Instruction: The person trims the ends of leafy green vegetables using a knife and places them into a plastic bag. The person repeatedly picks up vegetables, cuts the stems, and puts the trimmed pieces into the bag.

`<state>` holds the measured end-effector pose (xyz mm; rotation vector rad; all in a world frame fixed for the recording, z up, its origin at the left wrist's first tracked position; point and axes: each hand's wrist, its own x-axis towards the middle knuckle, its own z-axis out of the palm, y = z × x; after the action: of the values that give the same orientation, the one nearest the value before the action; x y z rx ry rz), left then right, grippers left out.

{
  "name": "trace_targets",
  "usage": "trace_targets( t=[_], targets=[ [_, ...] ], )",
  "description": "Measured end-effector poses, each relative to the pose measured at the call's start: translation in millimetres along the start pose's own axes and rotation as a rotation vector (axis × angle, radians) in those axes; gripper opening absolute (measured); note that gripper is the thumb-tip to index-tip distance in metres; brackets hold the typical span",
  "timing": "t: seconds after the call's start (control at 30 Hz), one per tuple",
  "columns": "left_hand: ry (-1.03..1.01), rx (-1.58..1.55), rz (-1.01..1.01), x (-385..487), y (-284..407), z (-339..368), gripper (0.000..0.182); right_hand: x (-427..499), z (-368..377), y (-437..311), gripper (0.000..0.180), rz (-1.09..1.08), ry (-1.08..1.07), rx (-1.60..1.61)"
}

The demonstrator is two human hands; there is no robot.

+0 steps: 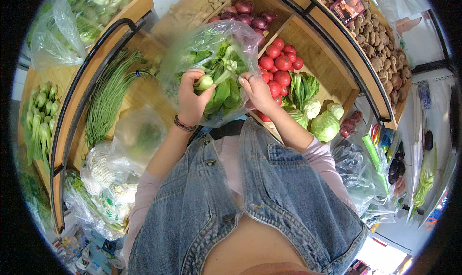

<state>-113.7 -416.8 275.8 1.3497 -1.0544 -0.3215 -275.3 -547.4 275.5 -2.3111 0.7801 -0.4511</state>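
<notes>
My left hand (195, 94) grips the pale base of a bok choy (205, 82), thumb and fingers closed around it. Near its stalks, to the right, is my right hand (255, 91), fingers bent with the tips together at the leaves; what they pinch is too small to tell. Both hands are over a clear plastic bag (231, 29) that lies around more leafy greens (223, 98). Red tomatoes (282, 62) lie just right of the bag, and red onions (244, 18) in the compartment above it.
Long green beans (112, 94) and bagged vegetables (104, 188) lie at left. Cabbages (325, 126) sit at right. Black metal rails (85, 73) border the wooden bins. A phone (347, 8) rests on brown root vegetables (375, 40) at upper right. More bok choy (42, 112) is at far left.
</notes>
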Motion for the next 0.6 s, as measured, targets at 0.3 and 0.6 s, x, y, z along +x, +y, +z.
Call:
trace_targets(
  t=[0.3, 0.6],
  targets=[
    [-0.298, -0.182, -0.244, 9.4, -2.1, 9.3, 0.04, 7.1, -5.5, -20.2, 0.034, 0.173, -0.234, 0.7],
    [0.017, -0.297, -0.448, 41.0, -1.1, -22.9, 0.032, -1.3, -31.0, -23.5, 0.023, 0.274, -0.188, 0.928]
  ],
)
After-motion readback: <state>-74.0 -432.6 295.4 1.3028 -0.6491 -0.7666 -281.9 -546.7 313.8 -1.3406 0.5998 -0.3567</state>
